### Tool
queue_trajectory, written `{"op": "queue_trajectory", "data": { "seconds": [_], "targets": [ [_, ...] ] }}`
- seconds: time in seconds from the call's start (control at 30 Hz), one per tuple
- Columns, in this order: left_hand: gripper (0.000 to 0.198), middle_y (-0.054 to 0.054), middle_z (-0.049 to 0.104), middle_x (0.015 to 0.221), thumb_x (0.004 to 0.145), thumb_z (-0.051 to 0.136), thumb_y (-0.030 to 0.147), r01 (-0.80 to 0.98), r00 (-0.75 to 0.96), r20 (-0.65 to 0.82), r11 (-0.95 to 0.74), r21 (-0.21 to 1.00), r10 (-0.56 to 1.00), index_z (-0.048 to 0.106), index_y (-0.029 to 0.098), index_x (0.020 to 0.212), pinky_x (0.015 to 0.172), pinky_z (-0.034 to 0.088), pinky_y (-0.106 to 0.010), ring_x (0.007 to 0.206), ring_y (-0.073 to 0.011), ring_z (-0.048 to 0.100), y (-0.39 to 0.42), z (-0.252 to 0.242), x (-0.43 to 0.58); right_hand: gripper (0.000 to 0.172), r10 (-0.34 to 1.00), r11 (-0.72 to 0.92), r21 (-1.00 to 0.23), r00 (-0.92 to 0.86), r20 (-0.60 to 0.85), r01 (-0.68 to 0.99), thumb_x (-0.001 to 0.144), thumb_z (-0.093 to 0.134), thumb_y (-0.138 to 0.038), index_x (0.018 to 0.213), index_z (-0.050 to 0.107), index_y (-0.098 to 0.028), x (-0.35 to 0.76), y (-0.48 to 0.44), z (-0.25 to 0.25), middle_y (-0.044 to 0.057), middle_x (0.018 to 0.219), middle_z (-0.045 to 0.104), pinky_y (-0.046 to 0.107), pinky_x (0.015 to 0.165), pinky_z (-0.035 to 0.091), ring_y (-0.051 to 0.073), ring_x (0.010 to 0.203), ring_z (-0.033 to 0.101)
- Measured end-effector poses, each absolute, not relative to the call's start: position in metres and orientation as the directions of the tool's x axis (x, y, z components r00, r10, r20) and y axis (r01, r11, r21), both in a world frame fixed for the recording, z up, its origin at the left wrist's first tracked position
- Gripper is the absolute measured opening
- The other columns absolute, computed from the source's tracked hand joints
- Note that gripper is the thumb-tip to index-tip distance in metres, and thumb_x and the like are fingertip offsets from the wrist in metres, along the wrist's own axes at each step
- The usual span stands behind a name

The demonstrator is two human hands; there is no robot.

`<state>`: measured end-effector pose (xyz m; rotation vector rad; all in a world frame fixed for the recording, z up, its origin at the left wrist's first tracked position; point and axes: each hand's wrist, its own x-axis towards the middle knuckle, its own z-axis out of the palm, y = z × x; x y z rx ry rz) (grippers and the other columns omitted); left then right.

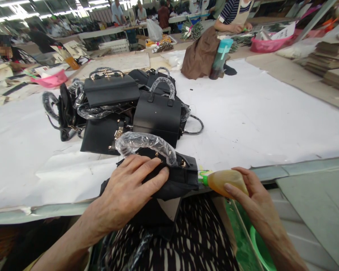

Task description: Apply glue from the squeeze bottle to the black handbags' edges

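Note:
My left hand (130, 190) lies closed over the top of a black handbag (175, 177) at the table's near edge, fingers wrapped on it. The bag's handle (147, 143) is wound in clear plastic and arches just above my fingers. My right hand (251, 195) grips a small amber squeeze bottle (224, 181) with a green nozzle, its tip pointing left at the bag's right end.
A pile of black handbags (121, 105) with wrapped handles sits mid-table on white paper (257, 113). A teal bottle (219, 58) stands at the far side beside a seated person in a brown skirt (202, 52). Pink basins, cardboard stacks (327, 60) and other workers surround. A green basin (260, 244) is below right.

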<state>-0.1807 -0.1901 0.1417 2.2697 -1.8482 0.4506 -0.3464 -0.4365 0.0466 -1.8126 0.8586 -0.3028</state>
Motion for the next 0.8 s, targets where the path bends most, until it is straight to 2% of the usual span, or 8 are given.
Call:
{"op": "queue_trajectory", "data": {
  "seconds": [0.2,0.4,0.8],
  "targets": [
    [0.033,-0.011,0.059,0.112,0.084,0.042,0.012,-0.973,0.191,0.337,-0.222,-0.055,-0.922,0.055,0.017,0.114,0.083,0.044,-0.04,0.097,-0.0244,0.051,-0.1893,0.1406,-0.181,0.054,-0.65,-0.234,-0.869,0.735,-0.194,-0.436,0.071,0.061,-0.052,0.116,0.05,-0.024,-0.3497,-0.4396,0.0471,0.004,0.098,0.062,0.03,0.076,0.049,0.022,0.086,0.059],
    [0.031,-0.011,0.059,0.11,0.085,0.041,0.012,-0.975,0.18,0.352,-0.214,-0.061,-0.919,0.055,0.017,0.112,0.081,0.044,-0.04,0.095,-0.0237,0.052,-0.1896,0.1401,-0.1804,0.053,-0.649,-0.22,-0.87,0.732,-0.207,-0.441,0.069,0.061,-0.054,0.112,0.052,-0.023,-0.352,-0.4426,0.0503,0.003,0.096,0.063,0.026,0.072,0.049,0.021,0.086,0.059],
    [0.031,-0.011,0.06,0.11,0.084,0.041,0.012,-0.973,0.153,0.371,-0.205,-0.104,-0.916,0.056,0.016,0.111,0.079,0.045,-0.038,0.093,-0.0229,0.053,-0.1914,0.1388,-0.1764,0.048,-0.631,-0.206,-0.885,0.748,-0.206,-0.418,0.065,0.066,-0.049,0.104,0.056,-0.023,-0.3537,-0.4379,0.0518,0.003,0.093,0.066,0.027,0.071,0.052,0.022,0.083,0.062]
  ]
}}
